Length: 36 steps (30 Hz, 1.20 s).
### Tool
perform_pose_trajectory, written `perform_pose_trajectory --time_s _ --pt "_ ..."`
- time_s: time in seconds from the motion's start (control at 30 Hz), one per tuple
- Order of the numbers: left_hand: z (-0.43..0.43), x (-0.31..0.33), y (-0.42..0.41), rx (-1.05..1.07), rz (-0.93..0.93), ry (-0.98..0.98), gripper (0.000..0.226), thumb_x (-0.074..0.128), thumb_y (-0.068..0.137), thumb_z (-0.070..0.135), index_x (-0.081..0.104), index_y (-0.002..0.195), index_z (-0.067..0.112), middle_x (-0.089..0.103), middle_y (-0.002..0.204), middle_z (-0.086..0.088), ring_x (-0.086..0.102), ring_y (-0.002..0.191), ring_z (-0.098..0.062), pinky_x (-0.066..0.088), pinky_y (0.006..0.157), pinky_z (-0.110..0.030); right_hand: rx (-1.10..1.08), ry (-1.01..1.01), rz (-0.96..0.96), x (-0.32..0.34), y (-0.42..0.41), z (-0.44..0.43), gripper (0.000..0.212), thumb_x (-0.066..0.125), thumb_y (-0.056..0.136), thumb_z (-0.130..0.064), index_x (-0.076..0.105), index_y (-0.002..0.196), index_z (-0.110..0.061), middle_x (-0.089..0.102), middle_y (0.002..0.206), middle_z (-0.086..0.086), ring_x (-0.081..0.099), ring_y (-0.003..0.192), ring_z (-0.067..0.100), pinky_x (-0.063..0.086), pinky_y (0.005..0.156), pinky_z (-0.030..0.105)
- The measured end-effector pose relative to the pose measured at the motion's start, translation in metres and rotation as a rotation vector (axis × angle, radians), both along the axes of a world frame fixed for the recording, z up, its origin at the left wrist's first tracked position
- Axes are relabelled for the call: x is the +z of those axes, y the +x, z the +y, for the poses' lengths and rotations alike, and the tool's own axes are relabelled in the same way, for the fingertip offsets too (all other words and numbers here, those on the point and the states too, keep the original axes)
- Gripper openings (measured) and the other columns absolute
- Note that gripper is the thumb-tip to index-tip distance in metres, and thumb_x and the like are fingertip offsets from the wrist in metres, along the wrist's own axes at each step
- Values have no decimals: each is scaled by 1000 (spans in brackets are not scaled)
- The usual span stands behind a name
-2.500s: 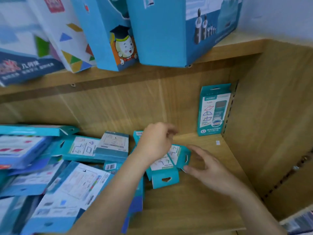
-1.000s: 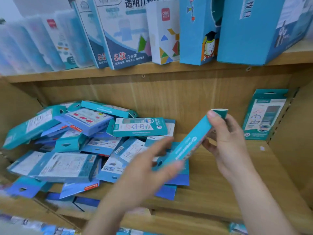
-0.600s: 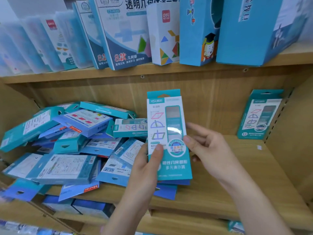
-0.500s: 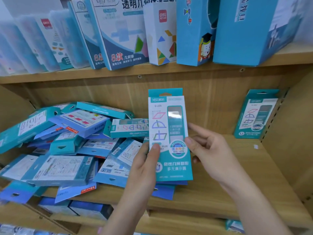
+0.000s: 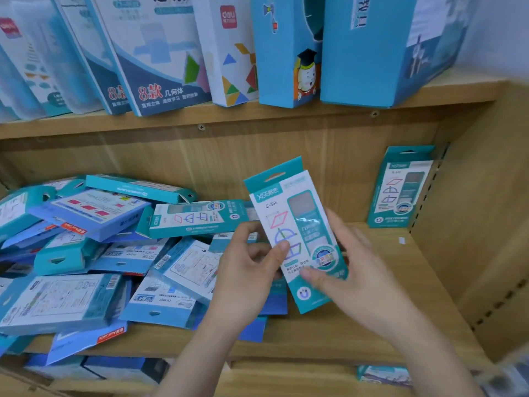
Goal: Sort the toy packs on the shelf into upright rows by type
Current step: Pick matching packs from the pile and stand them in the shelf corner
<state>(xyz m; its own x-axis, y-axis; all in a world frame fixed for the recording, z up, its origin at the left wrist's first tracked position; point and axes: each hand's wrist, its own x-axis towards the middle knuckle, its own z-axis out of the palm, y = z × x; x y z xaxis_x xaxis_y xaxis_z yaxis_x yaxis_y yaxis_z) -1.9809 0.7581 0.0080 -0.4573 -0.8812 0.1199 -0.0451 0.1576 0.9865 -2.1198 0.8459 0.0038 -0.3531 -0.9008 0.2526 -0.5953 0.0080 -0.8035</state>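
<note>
One tilted pack (image 5: pixel 297 233), edges between hands (image 5: pixel 246 282) (image 5: pixel 357 285), bare shelf (image 5: pixel 415 267) rightward.

Head camera, one view only: worn by the person, close before the wooden shelf (image 5: pixel 329 335), facing forward and slightly downward (wide-angle, so shelf lines bow); upper shelf (image 5: pixel 257 119) along the top edge.

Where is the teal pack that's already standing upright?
Head view: the upright teal pack stands at the far right of the shelf, against the back panel beside the side wall, right of the held pack.
</note>
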Motion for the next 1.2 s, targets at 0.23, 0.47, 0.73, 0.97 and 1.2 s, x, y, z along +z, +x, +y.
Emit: perform_pose_trajectory --time_s 0.23,0.47,0.73,0.97,1.2 --pt "5 -12 -22 -122 -115 -92 22 65 87 25 55 92 45 74 84 11 69 77 -8 56 76 -35 -299 96 60 -39 4 -6 115 78 54 -50 15 146 -26 43 123 -9 45 113 12 46 79 27" --pt "-75 -2 34 129 -829 -805 37 57 80 5 65 110 26 61 123 8 50 117 -17 41 97 -29 -5 75 -513 -40 -8 -21 53 78 70 -5 48 92 -44 68 82 -22 62 68 -10 44 51 6" --pt "-141 -9 79 231 -1333 -906 61 55 88 19 30 143 31 37 148 -1 33 134 -25 37 103 -42 95 145 -590 -35 15 -41 47 83 67 -16 53 98 -35 71 85 -20 68 74 0 52 56 17" --pt "-124 14 87 465 -870 -817 31 51 95 23 49 125 16 66 96 -10 60 82 -35 45 63 -39 -44 330 -55 -42 23 -47 90 70 39 -68 46 120 -38 53 103 -8 55 95 8 52 81 34" --pt "-89 10 99 -15 -614 -1320 27 43 95 13 57 118 16 64 118 -6 54 112 -24 39 101 -34 85 226 -566 -39 10 -55 18 59 90 -10 66 97 -25 74 90 -6 68 75 2 52 63 17"
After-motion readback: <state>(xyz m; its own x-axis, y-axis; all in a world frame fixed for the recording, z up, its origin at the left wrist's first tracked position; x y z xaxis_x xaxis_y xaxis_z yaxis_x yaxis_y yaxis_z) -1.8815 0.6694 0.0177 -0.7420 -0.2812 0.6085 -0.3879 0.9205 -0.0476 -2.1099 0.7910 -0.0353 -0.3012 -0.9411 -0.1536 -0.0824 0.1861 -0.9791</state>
